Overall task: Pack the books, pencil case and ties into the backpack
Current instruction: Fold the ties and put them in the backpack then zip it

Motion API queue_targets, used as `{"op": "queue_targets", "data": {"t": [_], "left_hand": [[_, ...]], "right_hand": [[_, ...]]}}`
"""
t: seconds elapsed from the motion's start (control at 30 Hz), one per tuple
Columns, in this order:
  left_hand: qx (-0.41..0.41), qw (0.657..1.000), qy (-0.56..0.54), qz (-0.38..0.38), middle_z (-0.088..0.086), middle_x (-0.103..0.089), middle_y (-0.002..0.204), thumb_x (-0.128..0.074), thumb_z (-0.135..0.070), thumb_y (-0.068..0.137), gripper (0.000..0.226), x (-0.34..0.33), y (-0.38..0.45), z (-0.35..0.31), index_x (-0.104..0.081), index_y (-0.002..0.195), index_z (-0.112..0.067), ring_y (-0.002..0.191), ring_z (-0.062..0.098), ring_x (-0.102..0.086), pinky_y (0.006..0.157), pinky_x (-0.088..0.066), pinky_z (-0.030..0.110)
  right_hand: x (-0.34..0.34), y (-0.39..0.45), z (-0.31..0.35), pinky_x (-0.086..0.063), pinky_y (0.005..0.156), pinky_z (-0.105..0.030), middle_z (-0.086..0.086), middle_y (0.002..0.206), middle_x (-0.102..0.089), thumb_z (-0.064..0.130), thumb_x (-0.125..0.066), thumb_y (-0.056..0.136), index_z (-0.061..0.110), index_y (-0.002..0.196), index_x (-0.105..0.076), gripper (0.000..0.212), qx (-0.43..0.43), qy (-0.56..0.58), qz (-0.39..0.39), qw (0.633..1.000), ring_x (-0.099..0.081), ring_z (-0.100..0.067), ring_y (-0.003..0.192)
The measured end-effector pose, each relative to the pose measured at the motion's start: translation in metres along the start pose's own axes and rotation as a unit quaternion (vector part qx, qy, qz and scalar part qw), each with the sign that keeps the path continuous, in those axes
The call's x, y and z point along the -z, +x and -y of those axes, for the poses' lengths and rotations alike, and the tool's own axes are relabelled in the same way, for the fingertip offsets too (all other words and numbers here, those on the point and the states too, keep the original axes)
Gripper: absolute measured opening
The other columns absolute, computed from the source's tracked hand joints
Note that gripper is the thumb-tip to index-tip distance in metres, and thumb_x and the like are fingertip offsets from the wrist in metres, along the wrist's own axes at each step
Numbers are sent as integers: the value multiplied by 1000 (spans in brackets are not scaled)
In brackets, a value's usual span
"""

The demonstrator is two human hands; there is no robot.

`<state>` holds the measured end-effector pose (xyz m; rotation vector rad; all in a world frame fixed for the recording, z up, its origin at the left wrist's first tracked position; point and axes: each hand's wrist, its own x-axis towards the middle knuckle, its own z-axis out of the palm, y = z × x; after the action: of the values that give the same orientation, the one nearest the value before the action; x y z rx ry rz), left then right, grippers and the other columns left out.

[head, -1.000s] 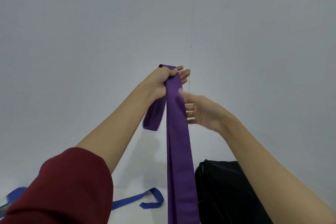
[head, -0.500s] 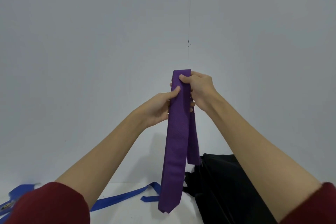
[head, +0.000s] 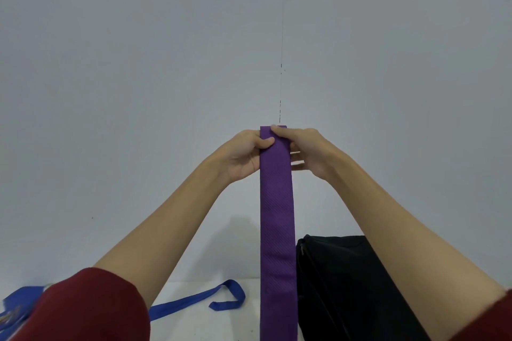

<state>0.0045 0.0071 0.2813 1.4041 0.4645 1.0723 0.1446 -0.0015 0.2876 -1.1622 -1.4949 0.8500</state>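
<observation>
A purple tie hangs straight down in front of me, folded over at its top edge. My left hand pinches the fold from the left, thumb on the front. My right hand pinches the same fold from the right. The tie's lower end runs out of the bottom of the view. A black backpack stands on the white table at the lower right, just right of the hanging tie. A blue tie lies on the table at the lower left, partly hidden by my left sleeve.
A plain grey wall fills the background right behind the white table. A blue object shows at the far left edge, mostly hidden behind my dark red sleeve.
My left hand has moved up to the tie's folded top beside my right hand. The tie now hangs flat and straight, with both layers aligned.
</observation>
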Motion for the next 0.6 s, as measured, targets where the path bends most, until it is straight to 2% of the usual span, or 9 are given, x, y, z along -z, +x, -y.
{"op": "queue_targets", "data": {"t": [0.17, 0.37, 0.47, 0.6], "left_hand": [[3, 1000, -19, -12, 15, -65, 102, -29, 11, 95, 33, -2, 1, -3, -48, 120, 10, 90, 22, -65, 76, -57, 27], [10, 1000, -22, -13, 16, -65, 103, -23, 16, 92, 38, -1, 3, -6, -43, 123, 12, 97, 24, -63, 72, -58, 27], [6, 1000, -10, -13, 17, -65, 106, -23, 18, 90, 40, 3, 4, -7, -43, 123, 12, 97, 23, -64, 73, -59, 29], [10, 999, 27, -30, 13, -65, 107, -28, 17, 87, 38, 8, 7, -8, -50, 117, 8, 97, 20, -63, 74, -58, 28]], "right_hand": [[3, -9, -20, -53, 72, -32, -6, 88, -70, 45, -61, 86, 12, 99, -66, 35, -7, 39, 52, 998, -66, -21, 77], [-6, -12, -31, -53, 75, -31, -9, 95, -67, 17, -61, 91, 2, 105, -65, 22, 14, 115, 62, 991, -63, -21, 80], [-9, -12, -31, -54, 77, -32, -10, 94, -68, 11, -60, 91, -2, 110, -63, 23, 17, 126, 55, 990, -64, -21, 81], [-10, -12, -32, -54, 77, -34, -10, 90, -68, 6, -62, 89, -3, 106, -63, 19, 9, 112, 58, 992, -63, -22, 78]]}}
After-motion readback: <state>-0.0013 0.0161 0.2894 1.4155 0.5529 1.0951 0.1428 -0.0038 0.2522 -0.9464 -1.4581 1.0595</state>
